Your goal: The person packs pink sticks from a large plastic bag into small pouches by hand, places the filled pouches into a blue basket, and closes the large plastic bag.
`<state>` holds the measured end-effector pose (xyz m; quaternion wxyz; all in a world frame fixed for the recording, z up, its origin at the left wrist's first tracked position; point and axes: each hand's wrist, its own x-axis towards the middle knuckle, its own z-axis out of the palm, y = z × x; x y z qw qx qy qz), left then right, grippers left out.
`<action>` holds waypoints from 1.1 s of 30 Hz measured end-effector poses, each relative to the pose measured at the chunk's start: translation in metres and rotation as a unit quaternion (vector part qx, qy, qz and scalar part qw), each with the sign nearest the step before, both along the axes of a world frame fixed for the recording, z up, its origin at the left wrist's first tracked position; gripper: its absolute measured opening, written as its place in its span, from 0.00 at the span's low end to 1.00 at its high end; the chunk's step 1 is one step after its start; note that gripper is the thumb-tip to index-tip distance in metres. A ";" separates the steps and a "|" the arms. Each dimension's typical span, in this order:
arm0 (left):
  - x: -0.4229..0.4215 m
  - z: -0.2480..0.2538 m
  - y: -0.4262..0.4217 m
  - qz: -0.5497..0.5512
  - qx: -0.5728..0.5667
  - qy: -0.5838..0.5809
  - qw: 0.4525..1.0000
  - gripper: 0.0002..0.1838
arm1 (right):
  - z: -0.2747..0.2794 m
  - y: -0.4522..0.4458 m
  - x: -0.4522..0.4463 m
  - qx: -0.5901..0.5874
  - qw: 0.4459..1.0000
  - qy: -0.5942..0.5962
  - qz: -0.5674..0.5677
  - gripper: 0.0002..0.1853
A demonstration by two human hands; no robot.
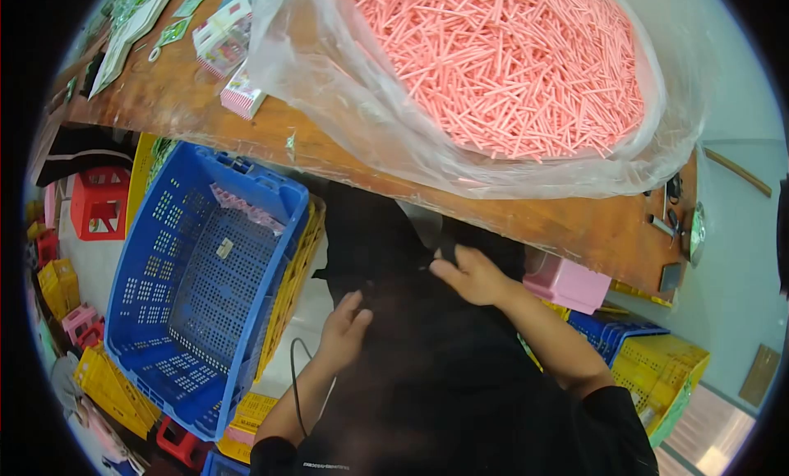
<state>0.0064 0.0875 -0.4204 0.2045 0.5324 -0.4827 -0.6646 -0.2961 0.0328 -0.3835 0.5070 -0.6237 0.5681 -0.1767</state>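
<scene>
My left hand (pixel 342 335) is over my lap at the edge of black cloth (pixel 411 353). Its thumb and index finger are slightly apart with nothing visible between them, and the other fingers are mostly hidden. Farther right and forward, close under the table edge, my right hand (pixel 474 277) has its fingers curled in against something dark. Black on black, what it grips cannot be made out. Above both hands, on the wooden table (pixel 329 143), a big clear plastic bag (pixel 345 106) lies open, full of short pink sticks (pixel 518 65).
A blue perforated crate (pixel 222 262) stands left of my lap on a yellow crate (pixel 283 303). Small printed boxes (pixel 242 94) sit at the table's left. A pink bin (pixel 567 283) and yellow crate (pixel 657 365) are at right. A thin cable (pixel 294 377) runs by my left forearm.
</scene>
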 end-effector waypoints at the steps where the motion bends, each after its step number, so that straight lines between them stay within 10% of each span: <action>1: -0.008 0.007 -0.010 -0.009 0.007 0.019 1.000 0.22 | 0.000 -0.002 0.007 -0.005 0.999 0.004 0.041 0.15; 7: -0.030 -0.003 -0.022 -0.087 -0.076 -0.030 0.993 0.27 | -0.006 -0.009 0.028 0.047 0.969 0.100 0.222 0.19; 33: -0.038 -0.029 -0.005 -0.047 -0.157 0.082 0.983 0.47 | 0.000 -0.020 0.044 0.038 0.947 0.052 0.316 0.34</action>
